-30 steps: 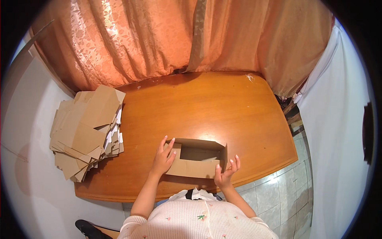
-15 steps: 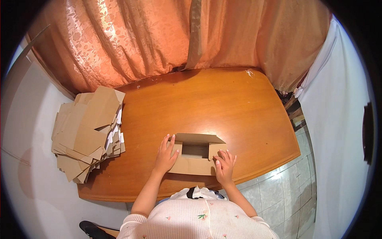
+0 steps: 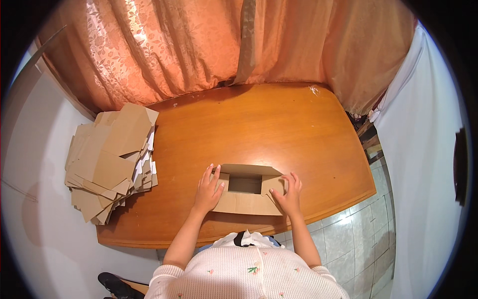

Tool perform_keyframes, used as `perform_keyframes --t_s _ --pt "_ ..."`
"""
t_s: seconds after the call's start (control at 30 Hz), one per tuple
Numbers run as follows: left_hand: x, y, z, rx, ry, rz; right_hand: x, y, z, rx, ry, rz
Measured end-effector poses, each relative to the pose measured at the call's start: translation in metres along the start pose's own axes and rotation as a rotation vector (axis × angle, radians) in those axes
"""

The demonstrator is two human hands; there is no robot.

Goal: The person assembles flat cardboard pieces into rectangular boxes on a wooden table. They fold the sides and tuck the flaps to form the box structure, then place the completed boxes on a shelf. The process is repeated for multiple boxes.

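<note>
A small brown cardboard box (image 3: 245, 203) stands near the table's front edge, its top uncovered and its dark inside showing. Its far long flap (image 3: 249, 170) stands up, while the near one slopes out toward me. The short end flaps lie inward on both sides of the opening. My left hand (image 3: 207, 192) grips the left end, thumb on the end flap and fingers at the far corner. At the right end, my right hand (image 3: 289, 193) holds the box with its thumb on the flap and its fingers around the outer side.
A tall, uneven stack of flattened cardboard boxes (image 3: 112, 159) lies at the table's left end, against the white wall (image 3: 45, 149). Orange curtains (image 3: 174, 45) hang along the far edge of the wooden table (image 3: 239, 124). White cloth (image 3: 416, 149) hangs at the right, beside the tiled floor (image 3: 348, 239).
My right hand has moved from the box's near right part up to its far right corner. The near flap now spreads out wider to the right. My left hand stays at the left end.
</note>
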State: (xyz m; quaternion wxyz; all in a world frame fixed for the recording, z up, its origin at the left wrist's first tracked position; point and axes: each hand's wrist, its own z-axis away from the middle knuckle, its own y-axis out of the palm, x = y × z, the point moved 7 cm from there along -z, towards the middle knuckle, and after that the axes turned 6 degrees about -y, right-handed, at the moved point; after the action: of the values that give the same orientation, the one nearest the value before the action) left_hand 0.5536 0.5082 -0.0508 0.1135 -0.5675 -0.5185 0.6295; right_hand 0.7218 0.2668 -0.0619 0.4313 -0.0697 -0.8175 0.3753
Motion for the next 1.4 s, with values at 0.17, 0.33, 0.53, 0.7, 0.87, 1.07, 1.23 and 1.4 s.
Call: perform_keyframes --t_s 0.17,0.33,0.53,0.7,0.87,1.07,1.23,1.4 --pt "0.001 0.006 0.001 -0.003 0.029 -0.036 -0.021 0.006 0.004 -0.084 0.031 -0.121" --pt "0.004 0.008 0.004 0.035 -0.021 -0.125 -0.035 0.024 0.005 0.147 0.23 -0.252" --pt "0.003 0.008 0.003 0.048 -0.038 -0.146 -0.033 0.022 0.004 0.2 0.239 -0.064" --pt "0.004 0.004 0.004 0.003 -0.029 0.002 -0.029 0.017 0.005 0.014 0.06 -0.281" --pt "0.007 -0.003 0.005 -0.079 0.053 0.12 -0.034 0.021 0.003 0.084 0.061 -0.36" --pt "0.008 0.0 0.005 -0.059 -0.039 0.156 -0.022 0.031 -0.001 0.185 0.159 -0.365" --pt "0.003 0.0 0.004 -0.098 -0.036 0.083 -0.02 0.031 0.0 0.118 0.117 -0.342" --pt "0.005 0.001 0.003 -0.11 -0.051 -0.024 -0.014 0.025 -0.001 0.061 0.044 -0.185"
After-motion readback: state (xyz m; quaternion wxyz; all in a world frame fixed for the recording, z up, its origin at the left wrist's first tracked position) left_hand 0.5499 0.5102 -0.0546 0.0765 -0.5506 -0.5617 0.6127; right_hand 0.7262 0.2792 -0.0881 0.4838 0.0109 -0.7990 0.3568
